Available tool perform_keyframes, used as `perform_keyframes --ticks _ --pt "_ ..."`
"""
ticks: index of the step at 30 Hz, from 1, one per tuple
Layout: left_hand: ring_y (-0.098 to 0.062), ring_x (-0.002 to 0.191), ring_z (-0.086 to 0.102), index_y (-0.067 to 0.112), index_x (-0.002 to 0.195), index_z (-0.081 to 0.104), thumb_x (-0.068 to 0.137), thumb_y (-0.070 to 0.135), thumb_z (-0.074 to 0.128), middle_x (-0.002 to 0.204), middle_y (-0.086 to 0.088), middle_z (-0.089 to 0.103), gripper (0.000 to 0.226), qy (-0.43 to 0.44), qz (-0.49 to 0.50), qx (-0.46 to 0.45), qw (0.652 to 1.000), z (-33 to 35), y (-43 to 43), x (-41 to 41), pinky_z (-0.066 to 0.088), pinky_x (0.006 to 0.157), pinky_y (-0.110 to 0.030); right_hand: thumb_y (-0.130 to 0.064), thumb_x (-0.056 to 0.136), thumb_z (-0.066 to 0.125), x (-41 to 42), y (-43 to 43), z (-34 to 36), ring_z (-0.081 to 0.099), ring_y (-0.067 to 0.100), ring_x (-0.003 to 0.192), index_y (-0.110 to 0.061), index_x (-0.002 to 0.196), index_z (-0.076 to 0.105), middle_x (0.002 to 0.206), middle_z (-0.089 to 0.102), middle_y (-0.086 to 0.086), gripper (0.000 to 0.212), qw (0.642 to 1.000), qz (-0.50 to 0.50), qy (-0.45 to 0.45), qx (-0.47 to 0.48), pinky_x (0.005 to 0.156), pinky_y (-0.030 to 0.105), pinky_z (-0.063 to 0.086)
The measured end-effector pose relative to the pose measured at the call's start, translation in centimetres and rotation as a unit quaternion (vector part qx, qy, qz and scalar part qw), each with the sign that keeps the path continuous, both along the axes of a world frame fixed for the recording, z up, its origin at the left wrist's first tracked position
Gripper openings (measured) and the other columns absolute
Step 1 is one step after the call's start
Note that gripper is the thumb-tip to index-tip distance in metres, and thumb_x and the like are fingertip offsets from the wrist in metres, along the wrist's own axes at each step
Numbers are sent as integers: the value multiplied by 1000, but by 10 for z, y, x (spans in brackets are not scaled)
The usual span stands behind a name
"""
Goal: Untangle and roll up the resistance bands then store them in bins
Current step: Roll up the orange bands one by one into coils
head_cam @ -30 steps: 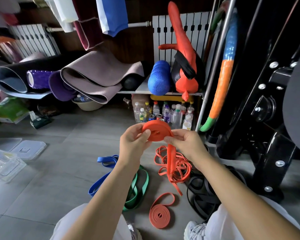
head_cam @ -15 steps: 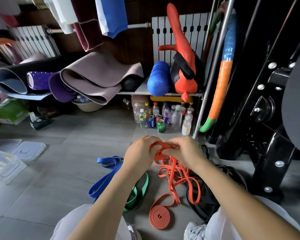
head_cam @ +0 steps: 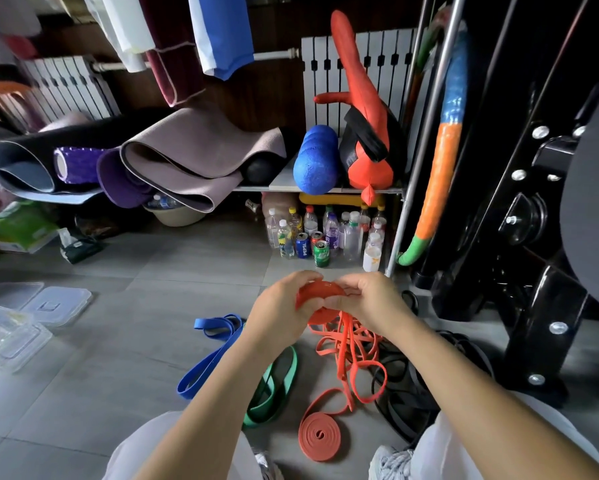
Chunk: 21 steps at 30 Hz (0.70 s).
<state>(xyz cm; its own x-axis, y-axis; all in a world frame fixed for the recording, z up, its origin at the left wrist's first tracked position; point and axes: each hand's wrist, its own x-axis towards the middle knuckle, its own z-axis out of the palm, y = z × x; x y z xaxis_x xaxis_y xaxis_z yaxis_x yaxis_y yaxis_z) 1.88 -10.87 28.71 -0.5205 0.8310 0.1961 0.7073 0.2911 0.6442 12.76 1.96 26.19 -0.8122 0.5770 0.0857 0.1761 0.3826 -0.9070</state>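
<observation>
Both hands hold a partly rolled orange band (head_cam: pixel 320 292) above the floor. My left hand (head_cam: pixel 280 306) grips its left side and my right hand (head_cam: pixel 367 299) pinches its right side. The band's loose tail (head_cam: pixel 346 344) hangs down in tangled loops to the tiles. A rolled orange band (head_cam: pixel 320 436) lies flat near my feet. A blue band (head_cam: pixel 208 358) and a green band (head_cam: pixel 273 389) lie stretched out to the left. Black bands (head_cam: pixel 402 386) sit in a heap to the right.
Clear plastic bins and lids (head_cam: pixel 17 323) lie on the floor at far left. Bottles and cans (head_cam: pixel 322 233) stand under a shelf with rolled mats (head_cam: pixel 173 161) and a blue foam roller (head_cam: pixel 315 161). A black weight machine (head_cam: pixel 533 237) fills the right side.
Both hands have dropped from chest height toward the floor with the orange roll. The hanging tail has piled into looser loops on the tiles.
</observation>
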Motion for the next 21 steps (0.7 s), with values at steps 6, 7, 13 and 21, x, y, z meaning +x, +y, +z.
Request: perform_keyframes --ticks 6,7,13,21 --pt "-17 83 62 15 104 67 86 11 64 89 4 66 19 -80 33 77 993 -1 1 -7 49 76 -17 -14 71 80 -1 -1 7 71 13 79 -28 85 69 81 74 -8 22 997 6 37 -61 75 26 57" --pt "-25 86 64 14 102 67 85 8 64 91 -2 67 18 -133 43 102 985 0 1 -9 54 79 -31 -14 71 80 -1 -1 8 70 7 79 -28 86 68 81 73 -12 24 997 7 39 -66 75 21 56" --pt "-15 80 68 23 90 65 87 2 62 87 -3 68 21 -338 69 224 911 9 -2 -11 58 66 -30 -15 74 78 3 0 15 71 13 73 -34 74 70 75 74 -9 21 991 -40 84 -98 64 21 56" --pt "-24 90 70 10 106 63 90 11 57 95 -9 73 18 -472 11 280 836 9 -4 -5 56 67 -29 -18 72 77 7 -8 30 71 9 72 -32 79 71 76 74 -9 17 979 -45 176 -94 61 14 52"
